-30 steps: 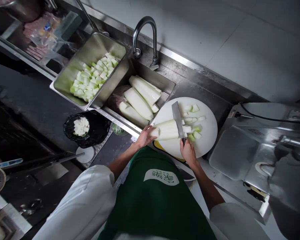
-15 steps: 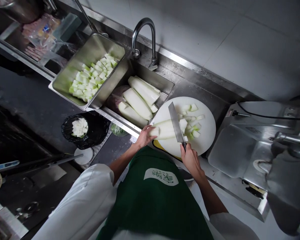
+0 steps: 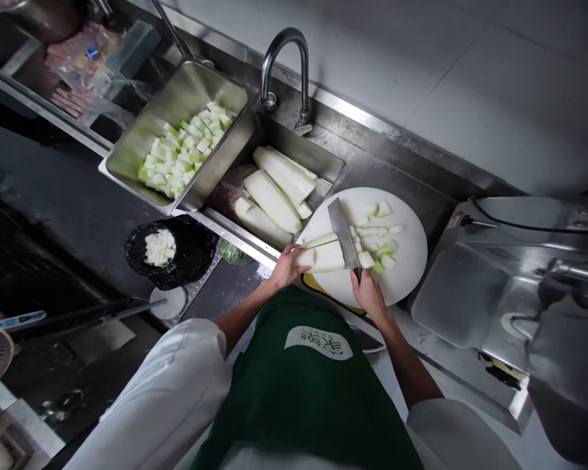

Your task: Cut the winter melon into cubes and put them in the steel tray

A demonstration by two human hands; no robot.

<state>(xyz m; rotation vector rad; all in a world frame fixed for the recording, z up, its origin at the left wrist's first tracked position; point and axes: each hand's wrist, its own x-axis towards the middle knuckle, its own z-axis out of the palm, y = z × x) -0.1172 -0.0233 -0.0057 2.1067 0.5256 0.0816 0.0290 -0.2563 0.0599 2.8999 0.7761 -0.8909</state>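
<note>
On a round white cutting board (image 3: 396, 274) lies a peeled pale-green gourd (image 3: 326, 256), split lengthwise into strips. My left hand (image 3: 287, 266) is closed on its left end at the board's edge. In my right hand (image 3: 370, 294) is the dark handle of a cleaver (image 3: 342, 228). Its broad blade stands across the gourd's right end. Cut gourd chunks (image 3: 382, 251) lie scattered to the right of the blade. Several peeled gourd pieces (image 3: 274, 199) rest in the sink beyond my left hand.
A deep steel pan (image 3: 210, 81) of gourd cubes sits across the sink's left side. Behind the sink rises a curved faucet (image 3: 287, 39). A black-lined bin (image 3: 196, 251) with white scraps stands on the floor. Right of the board is a steel machine (image 3: 451, 287). Packaged meat (image 3: 85, 59) lies far left.
The cleaver has shifted slightly left along the gourd, with my right hand following. A gap between the gourd's strips now shows more clearly. My left hand stays at the same end.
</note>
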